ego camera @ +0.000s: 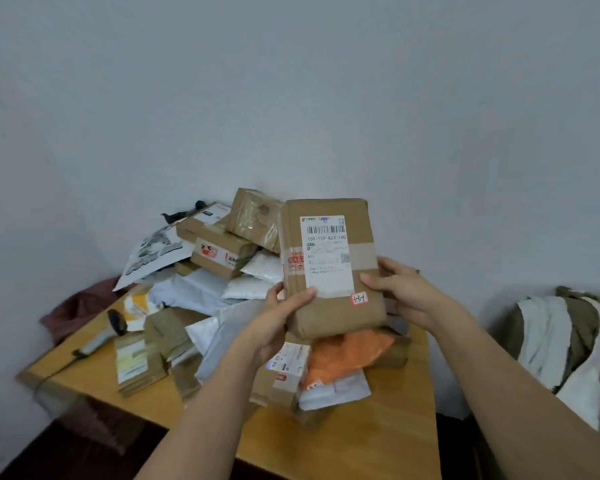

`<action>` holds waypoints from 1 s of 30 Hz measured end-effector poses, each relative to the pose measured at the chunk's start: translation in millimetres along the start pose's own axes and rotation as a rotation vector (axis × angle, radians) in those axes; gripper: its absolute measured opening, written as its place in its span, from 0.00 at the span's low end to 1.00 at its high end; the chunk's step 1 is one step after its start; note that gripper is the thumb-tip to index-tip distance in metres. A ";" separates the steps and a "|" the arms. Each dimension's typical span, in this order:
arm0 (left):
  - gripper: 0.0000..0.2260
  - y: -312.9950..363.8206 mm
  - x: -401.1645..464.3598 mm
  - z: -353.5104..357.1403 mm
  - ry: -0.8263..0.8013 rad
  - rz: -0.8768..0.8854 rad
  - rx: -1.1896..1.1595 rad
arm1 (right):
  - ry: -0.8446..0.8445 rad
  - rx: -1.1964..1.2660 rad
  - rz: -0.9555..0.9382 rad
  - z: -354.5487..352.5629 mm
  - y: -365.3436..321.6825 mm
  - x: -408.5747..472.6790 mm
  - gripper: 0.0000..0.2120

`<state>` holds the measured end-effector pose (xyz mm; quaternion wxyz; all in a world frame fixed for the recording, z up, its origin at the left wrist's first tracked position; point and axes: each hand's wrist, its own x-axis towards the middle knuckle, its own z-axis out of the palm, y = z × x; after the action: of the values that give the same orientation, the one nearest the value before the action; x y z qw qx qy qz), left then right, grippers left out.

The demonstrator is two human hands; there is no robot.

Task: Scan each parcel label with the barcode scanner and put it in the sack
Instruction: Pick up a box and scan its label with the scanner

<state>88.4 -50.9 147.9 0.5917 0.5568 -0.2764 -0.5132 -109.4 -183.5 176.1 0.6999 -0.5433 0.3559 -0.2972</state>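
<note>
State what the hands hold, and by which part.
Both hands, left hand and right hand, grip a brown cardboard parcel by its lower side edges, label facing the camera.

Held parcel (329, 268): matt brown cardboard, glossy tape band, smooth white paper label (326, 256). Table (343, 441) below it: smooth, light wood with slight sheen. Left of the parcel: white plastic mailers (201, 289), more taped cardboard boxes (222, 254). Under the parcel: orange plastic bag (347, 355), crinkled. Scanner (106, 332) far left: dark and grey plastic.
</note>
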 end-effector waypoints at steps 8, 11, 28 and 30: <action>0.26 20.3 -74.2 -129.7 0.152 0.114 -0.166 | -0.430 0.139 0.056 157.7 28.1 34.8 0.31; 0.27 14.4 -102.5 -176.1 0.256 0.094 -0.148 | -0.531 0.078 0.115 215.1 49.3 41.0 0.32; 0.41 44.5 -115.6 -397.4 0.623 0.039 -0.153 | -0.830 -0.080 0.302 471.6 106.0 162.2 0.31; 0.40 63.7 -102.8 -427.1 0.674 0.021 -0.130 | -0.838 -0.109 0.327 502.8 101.3 186.1 0.30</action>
<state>458.4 194.1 136.1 0.6893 0.6533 -0.0374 -0.3108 412.5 -33.2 123.6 0.7916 -0.5895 0.1382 0.0822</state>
